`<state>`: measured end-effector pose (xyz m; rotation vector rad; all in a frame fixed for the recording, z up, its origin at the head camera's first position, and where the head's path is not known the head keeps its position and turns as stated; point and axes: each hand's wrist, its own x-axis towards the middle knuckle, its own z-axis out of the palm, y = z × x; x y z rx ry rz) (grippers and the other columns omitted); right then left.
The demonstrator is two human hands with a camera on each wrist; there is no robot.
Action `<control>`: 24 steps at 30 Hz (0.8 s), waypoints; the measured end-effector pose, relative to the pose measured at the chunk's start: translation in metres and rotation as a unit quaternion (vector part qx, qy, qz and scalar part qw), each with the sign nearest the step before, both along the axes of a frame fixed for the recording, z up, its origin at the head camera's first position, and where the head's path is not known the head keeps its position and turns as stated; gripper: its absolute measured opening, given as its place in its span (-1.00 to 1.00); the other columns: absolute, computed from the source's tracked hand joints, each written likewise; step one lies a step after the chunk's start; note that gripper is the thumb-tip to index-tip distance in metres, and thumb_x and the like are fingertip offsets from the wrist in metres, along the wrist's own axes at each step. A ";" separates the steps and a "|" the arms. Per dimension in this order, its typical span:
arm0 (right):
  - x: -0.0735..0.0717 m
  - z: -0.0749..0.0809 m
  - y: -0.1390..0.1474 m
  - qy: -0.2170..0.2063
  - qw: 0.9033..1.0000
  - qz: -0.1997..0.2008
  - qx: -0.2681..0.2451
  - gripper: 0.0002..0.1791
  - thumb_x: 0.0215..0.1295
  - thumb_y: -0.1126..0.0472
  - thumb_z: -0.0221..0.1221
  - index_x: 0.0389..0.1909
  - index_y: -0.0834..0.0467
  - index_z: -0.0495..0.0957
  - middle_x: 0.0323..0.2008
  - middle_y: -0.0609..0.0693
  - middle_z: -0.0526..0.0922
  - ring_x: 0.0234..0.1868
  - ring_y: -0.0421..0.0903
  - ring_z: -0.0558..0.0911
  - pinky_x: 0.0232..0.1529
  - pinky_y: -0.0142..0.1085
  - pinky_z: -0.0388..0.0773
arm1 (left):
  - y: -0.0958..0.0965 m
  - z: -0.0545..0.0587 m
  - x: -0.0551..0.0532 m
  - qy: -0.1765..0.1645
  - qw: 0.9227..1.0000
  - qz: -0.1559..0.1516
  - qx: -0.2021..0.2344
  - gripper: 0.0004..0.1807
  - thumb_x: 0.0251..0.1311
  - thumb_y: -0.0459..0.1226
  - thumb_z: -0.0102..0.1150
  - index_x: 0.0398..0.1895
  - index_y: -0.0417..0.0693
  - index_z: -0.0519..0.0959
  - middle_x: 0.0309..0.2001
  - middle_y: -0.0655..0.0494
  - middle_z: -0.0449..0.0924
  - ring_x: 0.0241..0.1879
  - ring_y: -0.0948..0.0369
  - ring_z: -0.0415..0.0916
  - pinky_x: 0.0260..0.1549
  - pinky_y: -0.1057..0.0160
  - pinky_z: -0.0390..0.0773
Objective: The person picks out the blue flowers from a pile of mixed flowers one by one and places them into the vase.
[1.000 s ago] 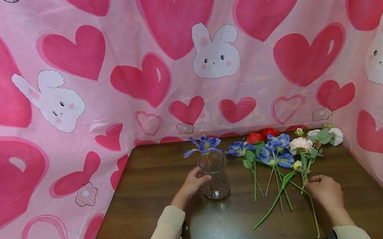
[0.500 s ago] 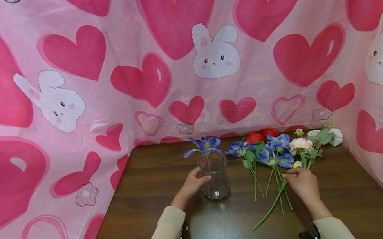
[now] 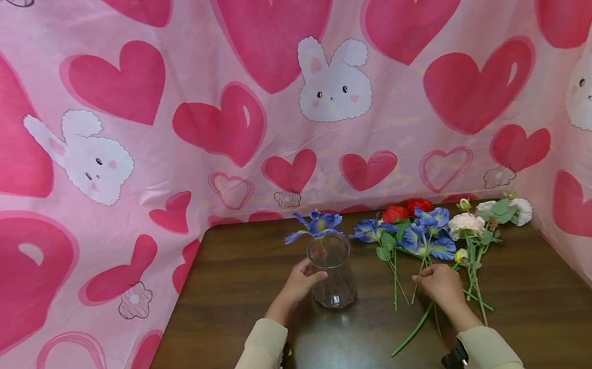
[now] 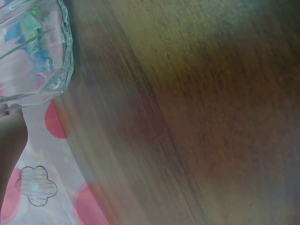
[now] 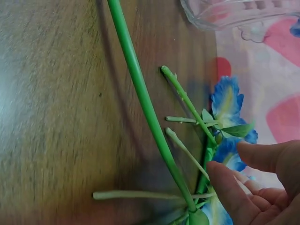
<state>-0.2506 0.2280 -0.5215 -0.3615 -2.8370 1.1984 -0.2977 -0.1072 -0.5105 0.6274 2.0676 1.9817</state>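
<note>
My left hand (image 3: 299, 284) grips the side of a clear glass vase (image 3: 336, 289) standing on the table. A single blue iris (image 3: 320, 225) rises from its mouth. In the left wrist view the vase's base (image 4: 58, 77) shows at the upper left. Over the stems of several loose blue irises (image 3: 416, 240) is my right hand (image 3: 442, 286). The right wrist view shows its thumb and index finger apart, close to the thin cut stems (image 5: 185, 101), with nothing between them. A thick green stem (image 5: 145, 103) curves across in front of that hand.
Red flowers (image 3: 395, 214) lie behind the irises. Pale pink roses (image 3: 466, 225), white flowers (image 3: 521, 211) and a yellow bud (image 3: 460, 255) lie to the right. A pink heart-and-rabbit cloth (image 3: 289, 124) surrounds the brown table (image 3: 223, 314).
My right hand has moved left, away from the pink rose stems, across the thick green stem to the iris stems. The left hand stays on the vase.
</note>
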 end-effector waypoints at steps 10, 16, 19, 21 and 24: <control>-0.009 -0.004 -0.006 -0.035 0.999 0.019 0.035 -0.47 0.20 0.14 0.28 -0.91 0.04 0.30 -0.86 -0.13 0.23 -0.74 -0.13 0.26 -0.63 -0.27 0.20 | 0.000 -0.001 -0.001 0.010 1.000 -0.002 -0.008 -0.43 0.27 -0.32 0.23 0.31 -0.37 0.35 0.30 -0.24 0.35 0.35 -0.08 0.19 0.25 -0.08 0.26; -0.013 -0.006 -0.006 -0.074 0.995 0.019 0.061 -0.58 0.15 0.10 0.31 -0.81 0.17 0.49 -0.76 -0.01 0.45 -0.63 0.01 0.45 -0.54 -0.11 0.42 | 0.002 0.000 0.001 0.008 1.000 0.000 -0.004 -0.45 0.27 -0.42 0.20 0.30 -0.42 0.32 0.30 -0.28 0.33 0.33 -0.07 0.22 0.21 0.06 0.32; -0.013 -0.009 -0.006 -0.081 0.994 0.023 0.064 -0.60 0.15 0.11 0.32 -0.78 0.22 0.54 -0.74 0.04 0.51 -0.63 0.02 0.48 -0.55 -0.12 0.45 | 0.003 0.001 0.001 0.012 1.000 0.003 -0.003 -0.45 0.27 -0.44 0.19 0.29 -0.44 0.32 0.29 -0.30 0.33 0.33 -0.07 0.23 0.20 0.13 0.33; -0.013 -0.011 -0.007 -0.082 0.994 0.026 0.063 -0.60 0.16 0.12 0.32 -0.78 0.23 0.55 -0.75 0.03 0.52 -0.66 0.00 0.48 -0.57 -0.14 0.44 | 0.003 0.001 0.001 0.016 1.000 0.006 -0.003 -0.46 0.27 -0.42 0.20 0.28 -0.45 0.33 0.28 -0.31 0.34 0.32 -0.08 0.24 0.19 0.15 0.34; -0.013 -0.014 -0.007 -0.086 0.995 0.028 0.050 -0.62 0.16 0.15 0.31 -0.78 0.24 0.58 -0.78 0.01 0.53 -0.69 -0.03 0.49 -0.61 -0.19 0.41 | 0.003 0.000 0.001 0.021 1.000 0.007 -0.002 -0.45 0.27 -0.39 0.21 0.28 -0.45 0.33 0.28 -0.32 0.34 0.30 -0.09 0.26 0.17 0.15 0.36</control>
